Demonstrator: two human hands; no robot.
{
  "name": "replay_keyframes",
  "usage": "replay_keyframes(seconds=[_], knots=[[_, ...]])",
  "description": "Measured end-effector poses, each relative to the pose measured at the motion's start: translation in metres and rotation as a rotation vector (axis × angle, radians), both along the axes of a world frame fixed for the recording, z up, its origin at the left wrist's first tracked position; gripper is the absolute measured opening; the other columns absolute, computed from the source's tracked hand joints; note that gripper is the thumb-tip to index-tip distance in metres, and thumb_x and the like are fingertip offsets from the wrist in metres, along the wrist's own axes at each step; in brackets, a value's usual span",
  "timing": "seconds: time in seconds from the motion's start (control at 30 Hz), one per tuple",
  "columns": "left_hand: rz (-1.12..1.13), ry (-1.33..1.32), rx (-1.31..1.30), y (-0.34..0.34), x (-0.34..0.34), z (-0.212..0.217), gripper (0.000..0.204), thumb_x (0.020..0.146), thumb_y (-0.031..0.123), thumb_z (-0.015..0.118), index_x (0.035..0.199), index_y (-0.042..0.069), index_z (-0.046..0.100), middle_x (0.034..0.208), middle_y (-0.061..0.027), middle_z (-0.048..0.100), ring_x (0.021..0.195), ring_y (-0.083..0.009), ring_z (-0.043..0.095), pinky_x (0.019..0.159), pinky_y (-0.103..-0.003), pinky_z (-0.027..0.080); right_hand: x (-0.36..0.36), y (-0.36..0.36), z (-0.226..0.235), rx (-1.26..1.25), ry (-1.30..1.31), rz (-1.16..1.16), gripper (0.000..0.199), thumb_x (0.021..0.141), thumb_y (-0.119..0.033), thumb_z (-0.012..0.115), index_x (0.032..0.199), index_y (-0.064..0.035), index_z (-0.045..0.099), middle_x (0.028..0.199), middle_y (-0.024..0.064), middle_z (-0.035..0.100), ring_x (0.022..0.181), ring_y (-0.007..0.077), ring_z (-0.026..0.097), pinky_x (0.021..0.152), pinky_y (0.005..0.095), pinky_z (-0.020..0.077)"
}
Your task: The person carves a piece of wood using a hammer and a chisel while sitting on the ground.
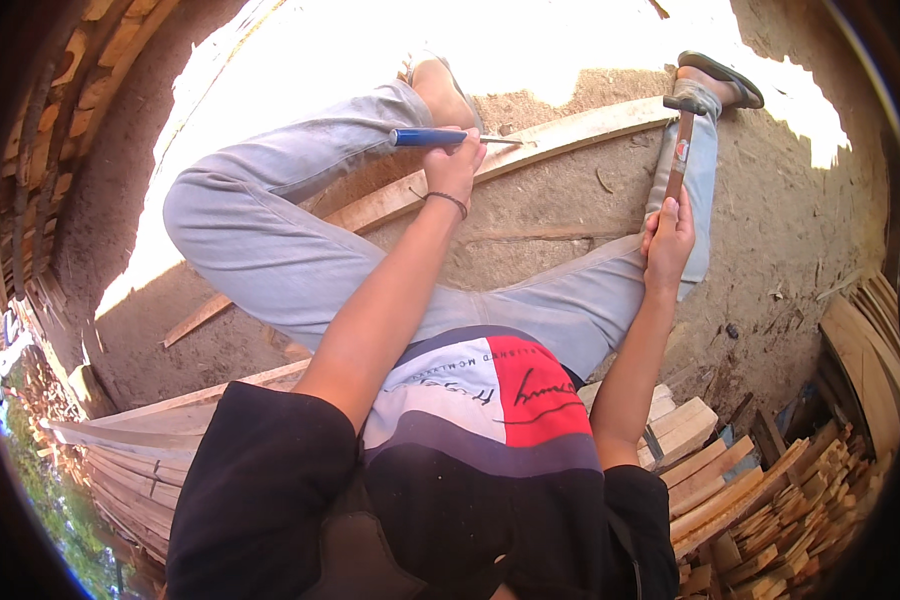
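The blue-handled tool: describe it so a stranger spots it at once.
Start at the long pale plank lying across the sandy ground. The left hand grips the blue-handled tool over it, thin metal tip on the wood. Unlike the brown-handled hammer, its handle is bright blue.

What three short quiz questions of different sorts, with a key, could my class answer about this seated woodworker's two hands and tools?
1. True or false: the right hand holds a saw.
2. Which hand grips the blue-handled chisel? A left, B right.
3. Fill in: the chisel's tip rests on a long wooden ____.

Key: 1 false, it holds a hammer. 2 A, the left hand. 3 plank, lying on the sandy ground.
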State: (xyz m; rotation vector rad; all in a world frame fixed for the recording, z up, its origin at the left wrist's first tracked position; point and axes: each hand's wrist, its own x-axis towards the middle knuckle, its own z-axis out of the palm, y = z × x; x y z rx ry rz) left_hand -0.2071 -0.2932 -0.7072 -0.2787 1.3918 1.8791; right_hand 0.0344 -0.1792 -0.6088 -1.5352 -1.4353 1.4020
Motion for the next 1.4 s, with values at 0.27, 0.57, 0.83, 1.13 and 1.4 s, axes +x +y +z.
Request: replay_keyframes(seconds=[0.27, 0.57, 0.83, 1.13, 1.4], knots=[[0.003, 0.009, 0.01, 0.0, 0.009, -0.007, 0.032, 0.087, 0.001, 0.066, 0.11, -0.001, 0.045, 0.105, -0.0094, 0.052, 0.096, -0.0174, 0.058, 0.084, -0.03, 0.059, -0.004, 0.0, 0.004, -0.024, -0.049, 0.019, 0.042, 0.101, -0.021, 0.044, 0.14, -0.0048, 0.043, 0.065, -0.0042, 0.045, 0.045, 0.0015, 0.036, 0.038, 0.0182, 0.0302], [0.0, 0.012, 0.063, -0.004, 0.013, -0.013, 0.031, 0.087, 0.001, 0.066, 0.109, 0.002, 0.044, 0.105, -0.0094, 0.053, 0.098, -0.0174, 0.058, 0.087, -0.031, 0.058, 0.002, 0.0, -0.021, 0.108, -0.142, 0.161, 0.041, 0.101, -0.023, 0.047, 0.137, -0.0052, 0.047, 0.062, -0.0044, 0.046, 0.047, 0.0009, 0.036, 0.04, 0.0176, 0.0295], [-0.049, 0.037, 0.076, -0.008, 0.009, -0.02, 0.029, 0.088, 0.001, 0.065, 0.107, 0.006, 0.044, 0.107, -0.0081, 0.052, 0.1, -0.0178, 0.058, 0.087, -0.031, 0.058, -0.005, -0.005, -0.008, 0.067, -0.221, 0.156, 0.041, 0.099, -0.02, 0.047, 0.137, -0.0039, 0.048, 0.072, -0.0019, 0.047, 0.061, 0.0057, 0.047, 0.055, 0.0229, 0.0397], [-0.016, 0.002, 0.053, -0.007, 0.01, -0.019, 0.027, 0.086, -0.004, 0.063, 0.101, 0.009, 0.045, 0.102, -0.0062, 0.056, 0.095, -0.0174, 0.059, 0.078, -0.029, 0.061, -0.084, -0.07, 0.085, 0.929, -0.738, 1.055, 0.051, 0.084, -0.011, 0.057, 0.134, -0.0242, 0.055, 0.066, 0.0034, 0.05, 0.052, 0.0142, 0.055, 0.046, 0.0305, 0.0454], [-0.016, 0.031, 0.087, -0.003, 0.018, -0.013, 0.026, 0.087, -0.003, 0.064, 0.1, 0.008, 0.044, 0.103, -0.0067, 0.054, 0.096, -0.0163, 0.059, 0.08, -0.028, 0.06, -0.11, -0.104, 0.065, 1.246, -0.757, 1.095, 0.049, 0.08, -0.017, 0.059, 0.128, -0.0279, 0.059, 0.065, -0.0022, 0.043, 0.049, 0.0101, 0.048, 0.04, 0.0243, 0.04]])
